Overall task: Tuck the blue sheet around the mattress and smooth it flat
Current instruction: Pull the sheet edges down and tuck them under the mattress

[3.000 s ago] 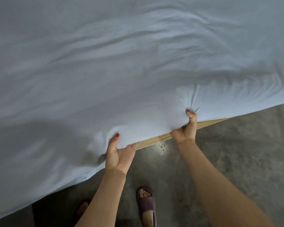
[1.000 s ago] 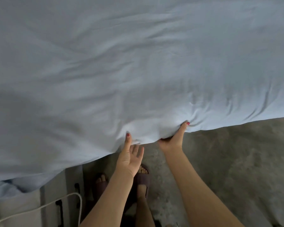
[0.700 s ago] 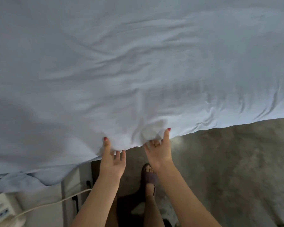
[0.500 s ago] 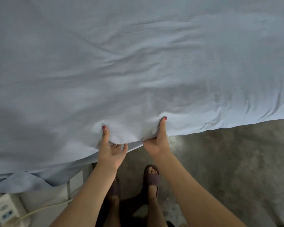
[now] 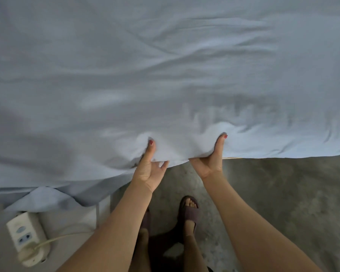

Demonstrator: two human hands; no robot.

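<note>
The pale blue sheet (image 5: 165, 65) covers the whole mattress and fills the upper view, with long creases across it. My left hand (image 5: 148, 169) and my right hand (image 5: 211, 158) both grip the near edge of the sheet-covered mattress, thumbs on top pressing into the cloth, fingers hidden underneath. The edge bulges up between the two thumbs. To the left a loose flap of sheet (image 5: 47, 199) hangs down below the edge. A thin strip of wooden bed frame (image 5: 232, 158) shows just right of my right hand.
A white power strip with a cord (image 5: 25, 235) lies on a pale low surface at the lower left, under the hanging flap. Grey concrete floor (image 5: 283, 193) lies to the right. My feet in dark sandals (image 5: 188, 211) stand close to the bed.
Both hands have shifted left along the bed edge over the last seconds and taken a fresh grip. Since half a second ago the edge is lifted slightly, and the power strip is in fuller view.
</note>
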